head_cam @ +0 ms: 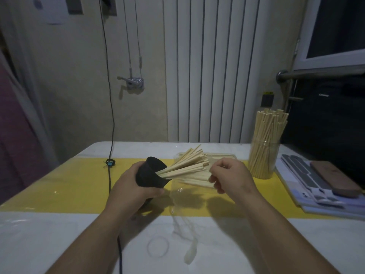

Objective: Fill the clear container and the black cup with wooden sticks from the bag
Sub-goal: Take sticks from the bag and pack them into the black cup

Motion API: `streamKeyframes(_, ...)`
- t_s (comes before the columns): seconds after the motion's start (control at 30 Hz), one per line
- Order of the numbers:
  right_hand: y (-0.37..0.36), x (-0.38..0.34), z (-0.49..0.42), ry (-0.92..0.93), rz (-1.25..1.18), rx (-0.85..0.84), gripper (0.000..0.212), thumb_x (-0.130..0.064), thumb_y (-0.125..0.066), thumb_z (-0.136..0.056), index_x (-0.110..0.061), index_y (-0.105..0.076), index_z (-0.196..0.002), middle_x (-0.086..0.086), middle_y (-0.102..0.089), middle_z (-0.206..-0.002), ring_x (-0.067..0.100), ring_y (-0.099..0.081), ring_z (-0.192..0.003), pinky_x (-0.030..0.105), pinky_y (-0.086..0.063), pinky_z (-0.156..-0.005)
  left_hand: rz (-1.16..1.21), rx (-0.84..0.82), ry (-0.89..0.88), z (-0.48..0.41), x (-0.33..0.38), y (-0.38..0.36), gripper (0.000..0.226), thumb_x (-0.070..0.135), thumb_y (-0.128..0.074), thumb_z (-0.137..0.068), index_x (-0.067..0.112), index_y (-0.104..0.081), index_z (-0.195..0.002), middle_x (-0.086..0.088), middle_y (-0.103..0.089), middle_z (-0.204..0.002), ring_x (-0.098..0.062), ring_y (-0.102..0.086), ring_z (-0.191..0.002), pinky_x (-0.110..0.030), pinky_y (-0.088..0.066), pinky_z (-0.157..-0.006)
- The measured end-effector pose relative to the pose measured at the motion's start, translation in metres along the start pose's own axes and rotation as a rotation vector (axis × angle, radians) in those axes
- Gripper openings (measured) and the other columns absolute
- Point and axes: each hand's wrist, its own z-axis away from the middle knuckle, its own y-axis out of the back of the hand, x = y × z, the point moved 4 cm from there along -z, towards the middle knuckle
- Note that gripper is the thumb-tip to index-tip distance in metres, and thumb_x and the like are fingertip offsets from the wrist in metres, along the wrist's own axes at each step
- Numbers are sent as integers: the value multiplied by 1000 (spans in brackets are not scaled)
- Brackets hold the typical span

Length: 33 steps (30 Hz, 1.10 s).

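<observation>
My left hand grips the black cup, tilted with its mouth toward the right and lifted off the table. A bundle of wooden sticks juts out of the cup to the right. My right hand is at the free ends of those sticks, fingers curled round them. Under the hands lies the clear plastic bag with more loose sticks in it. The clear container stands upright at the right, packed with sticks that rise well above its rim.
A black cable runs down the wall and across the yellow strip of the table. A stack of booklets with a brown case lies at the right edge. A thin clear ring sits near the front.
</observation>
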Motion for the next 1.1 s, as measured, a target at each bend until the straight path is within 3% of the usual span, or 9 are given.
streamKeyframes(0.13,-12,12,0,-68,194,-175,16,-9,-53,-84,-6,-63,-72,6,-72,-65,18,-59,-54,32,-47,-55,6,7,3,0,0,1,63,30,-90,-48,52,-57,-97,23,-67,-98,0,-61,-92,-29,-47,-70)
streamKeyframes(0.23,-18,17,1,-16,426,-280,16,-13,-59,-84,-9,-73,-78,3,-70,-76,19,-61,-70,30,-46,-65,11,10,8,0,-1,2,63,21,-94,-56,52,-56,-96,22,-66,-98,0,-60,-92,-28,-46,-70)
streamKeyframes(0.3,-24,27,-2,3,570,-371,23,-10,-56,-89,-4,-73,-102,8,-66,-113,23,-61,-105,28,-44,-82,8,4,8,-1,-1,2,63,20,-94,-59,53,-55,-96,23,-65,-99,1,-59,-92,-28,-47,-71)
streamKeyframes(0.33,-27,33,-5,30,658,-398,31,-11,-53,-92,-6,-69,-118,4,-56,-135,23,-51,-125,24,-38,-96,10,-1,8,-1,-1,2,63,20,-94,-60,53,-54,-95,23,-64,-99,1,-59,-92,-28,-47,-70)
streamKeyframes(0.4,-29,47,-10,79,788,-393,44,-21,-48,-96,-17,-53,-140,-2,-35,-156,20,-33,-143,28,-27,-115,11,-4,10,-1,-1,2,63,18,-93,-60,51,-54,-96,23,-64,-99,0,-59,-92,-28,-46,-69)
streamKeyframes(0.53,-26,68,-17,43,982,-347,54,-25,-43,-97,-22,-34,-150,2,-34,-156,25,-34,-142,36,-28,-115,16,-4,14,0,0,2,63,18,-94,-59,51,-55,-96,23,-65,-99,0,-60,-92,-27,-45,-69)
streamKeyframes(0.77,-26,65,-24,95,1101,-202,31,-23,-44,-96,-28,-55,-126,-1,-46,-138,27,-42,-128,43,-31,-105,25,-7,22,0,0,2,63,19,-93,-60,51,-54,-98,21,-65,-101,-2,-59,-94,-28,-46,-69)
streamKeyframes(1.1,-26,63,-22,83,1108,-176,28,-35,-43,-99,-29,-56,-123,1,-45,-136,29,-39,-128,44,-28,-108,19,-12,18,1,2,2,61,17,-92,-60,48,-55,-97,21,-65,-97,-2,-60,-91,-24,-43,-66)
